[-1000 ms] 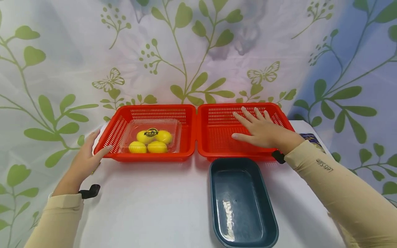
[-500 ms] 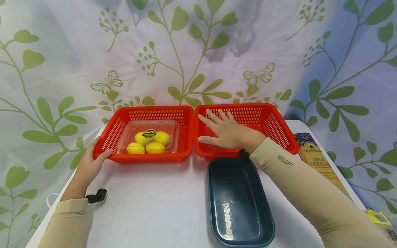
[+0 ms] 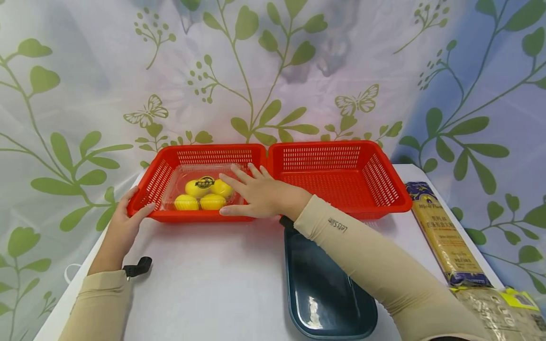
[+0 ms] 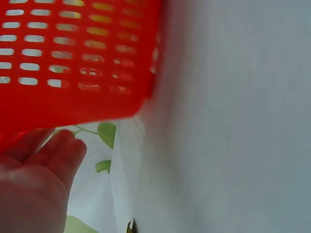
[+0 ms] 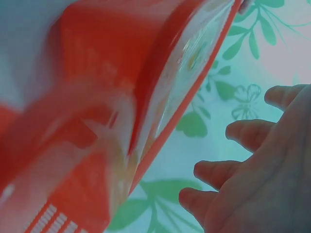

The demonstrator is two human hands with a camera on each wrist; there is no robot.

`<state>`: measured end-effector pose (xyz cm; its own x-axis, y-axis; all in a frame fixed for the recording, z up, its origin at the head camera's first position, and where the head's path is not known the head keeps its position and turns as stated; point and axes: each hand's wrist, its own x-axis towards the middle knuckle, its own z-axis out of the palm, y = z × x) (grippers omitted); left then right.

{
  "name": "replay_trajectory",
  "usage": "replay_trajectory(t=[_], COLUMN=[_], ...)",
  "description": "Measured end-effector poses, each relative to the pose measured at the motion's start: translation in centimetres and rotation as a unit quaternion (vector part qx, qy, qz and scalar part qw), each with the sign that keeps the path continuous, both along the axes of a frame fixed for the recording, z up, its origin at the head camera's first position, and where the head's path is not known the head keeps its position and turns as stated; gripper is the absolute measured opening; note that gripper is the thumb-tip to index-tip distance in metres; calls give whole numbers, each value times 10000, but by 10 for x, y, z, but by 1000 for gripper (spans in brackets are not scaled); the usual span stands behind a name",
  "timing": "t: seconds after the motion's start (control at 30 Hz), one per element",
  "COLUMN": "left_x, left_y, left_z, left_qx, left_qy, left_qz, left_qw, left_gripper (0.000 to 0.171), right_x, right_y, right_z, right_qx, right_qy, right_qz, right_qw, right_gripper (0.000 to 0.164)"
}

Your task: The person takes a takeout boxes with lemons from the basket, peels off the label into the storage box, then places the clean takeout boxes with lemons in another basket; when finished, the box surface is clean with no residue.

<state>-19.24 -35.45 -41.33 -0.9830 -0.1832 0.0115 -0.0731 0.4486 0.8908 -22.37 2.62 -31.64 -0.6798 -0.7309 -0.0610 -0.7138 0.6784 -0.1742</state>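
My left hand (image 3: pixel 121 227) is at the front left corner of the left red plastic basket (image 3: pixel 204 217), its thumb by the rim and its fingers along the outside. In the left wrist view the fingers (image 4: pixel 60 155) extend fairly straight beside the basket wall. A clear plastic box (image 3: pixel 170 189) of several yellow fruits (image 3: pixel 212 202), with a black label on its lid, lies in this basket. Spread-fingered and holding nothing, my right hand (image 3: pixel 264 194) hovers over the basket's right end, overlapping the box's edge in the head view. The right wrist view shows its fingers apart.
To the right stands a second red basket (image 3: pixel 337 189). A dark blue rectangular dish (image 3: pixel 328 308) lies before it, partly hidden by the right sleeve. Along the right edge lie a golden-purple package (image 3: pixel 445 232) and a clear bag (image 3: pixel 495 308). A leaf-patterned cloth (image 3: pixel 273 71) hangs behind.
My right hand has swept left, from over the right basket to the left basket's right end. The left hand has closed in on its basket's corner. The packages at right have come into view.
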Motion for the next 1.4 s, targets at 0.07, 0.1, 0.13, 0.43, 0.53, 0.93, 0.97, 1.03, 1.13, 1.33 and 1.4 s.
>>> replay_trajectory(t=[0.07, 0.1, 0.13, 0.43, 0.53, 0.93, 0.97, 1.03, 1.13, 1.33, 1.4], left_x=[-1, -1, -2, -7, -7, -6, -6, -6, -7, -7, -7], left_y=[0, 1, 2, 11, 13, 19, 20, 21, 22, 22, 21], left_z=[0, 0, 0, -6, -9, -14, -15, -15, -16, -17, -16], left_qx=[380, 647, 934, 3090, 3379, 4466, 4509, 4561, 4630, 4587, 4559], left_qy=[70, 135, 211, 761, 924, 1657, 1679, 1701, 1727, 1742, 1706], left_qz=[-53, -93, -141, -327, -312, -130, -120, -98, -139, -180, -146], left_qw=[9992, 9978, 9953, 9475, 9361, 8791, 8766, 8735, 8693, 8712, 8734], left_gripper=[75, 75, 75, 75, 74, 66, 65, 65, 64, 63, 64], right_x=[0, -1, -1, -4, -6, -17, -17, -17, -17, -22, -24], right_y=[-9, -14, -18, -38, -40, -51, -52, -56, -62, -66, -65], right_z=[-1, -2, -2, -9, -13, -28, -29, -32, -36, -37, -36], right_qx=[-5, -23, -30, -91, -147, -773, -853, -1038, -1300, -1523, -1705], right_qy=[-66, -121, -169, -844, -1065, -1671, -1690, -1730, -1757, -1750, -2013], right_qz=[52, 52, 44, -434, -672, -946, -1046, -1303, -1759, -2308, -2494], right_qw=[10000, 9999, 9998, 9954, 9919, 9783, 9763, 9707, 9598, 9449, 9318], right_gripper=[93, 93, 93, 93, 96, 107, 109, 112, 114, 102, 99])
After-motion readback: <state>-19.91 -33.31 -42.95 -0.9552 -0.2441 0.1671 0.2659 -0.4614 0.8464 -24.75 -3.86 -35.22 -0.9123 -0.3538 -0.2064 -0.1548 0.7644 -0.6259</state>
